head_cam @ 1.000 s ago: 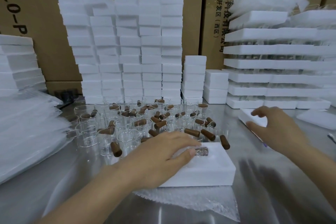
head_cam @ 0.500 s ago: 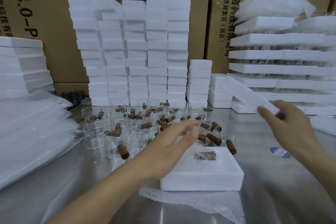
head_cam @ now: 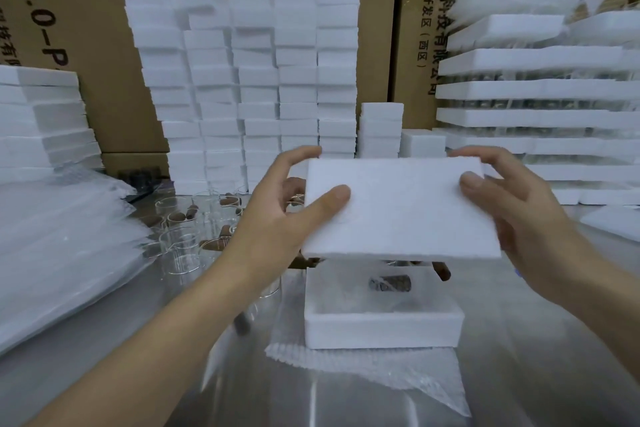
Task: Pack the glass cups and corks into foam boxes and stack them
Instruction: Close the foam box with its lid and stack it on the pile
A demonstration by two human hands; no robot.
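Steel table, foam stacks behind. Left hand, right hand grip lid over loaded box; cups, corks left unpacked.

A person's left hand and right hand hold a flat white foam lid level above an open foam box, each gripping one short edge with the thumb on top. A brown cork lies inside the box, which rests on bubble wrap on the steel table. Glass cups stand behind the left hand.
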